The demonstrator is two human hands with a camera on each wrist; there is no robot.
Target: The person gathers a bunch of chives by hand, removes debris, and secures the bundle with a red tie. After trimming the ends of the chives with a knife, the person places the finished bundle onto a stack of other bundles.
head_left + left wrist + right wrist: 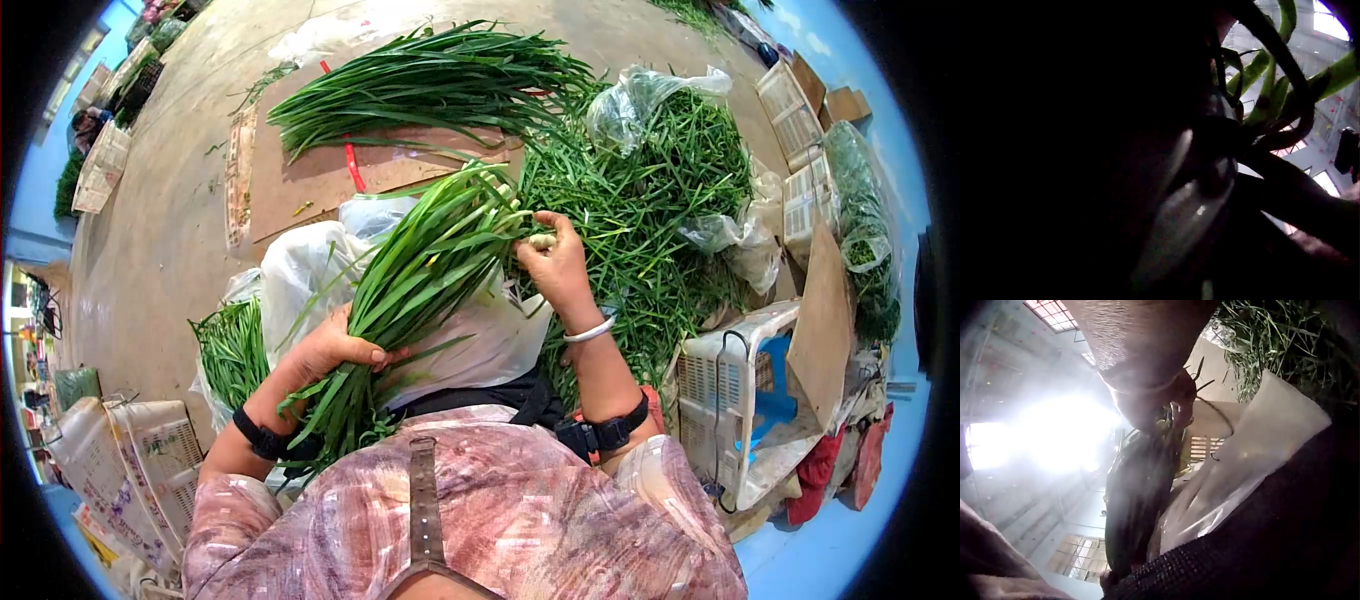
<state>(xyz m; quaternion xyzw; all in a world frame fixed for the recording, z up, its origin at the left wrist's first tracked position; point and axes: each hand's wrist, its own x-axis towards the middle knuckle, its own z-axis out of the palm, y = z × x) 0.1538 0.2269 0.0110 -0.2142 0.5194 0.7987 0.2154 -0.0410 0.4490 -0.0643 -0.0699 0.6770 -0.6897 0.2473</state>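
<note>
A bunch of garlic chives [430, 255] lies slantwise over the lap, its pale stem ends up toward the right. My left hand [335, 345] grips it around the leaves, thumb across the top, and long leaf tips hang below toward the forearm. At the stem ends, my right hand [562, 265] pinches some pale stalks between thumb and fingers. The right wrist view shows the same bunch [1138, 494] in shade below the right hand [1147, 403]. Most of the left wrist view is dark, with a few leaves [1266, 94] at its upper right.
A large pile of chives [430, 85] lies on cardboard [300, 190] ahead. Loose green leaves [640, 190] heap up at the right, with clear plastic [625, 115] on them. White plastic [310, 275] covers the lap. Plastic crates [715, 400] stand at the right, another crate [150, 450] at the left.
</note>
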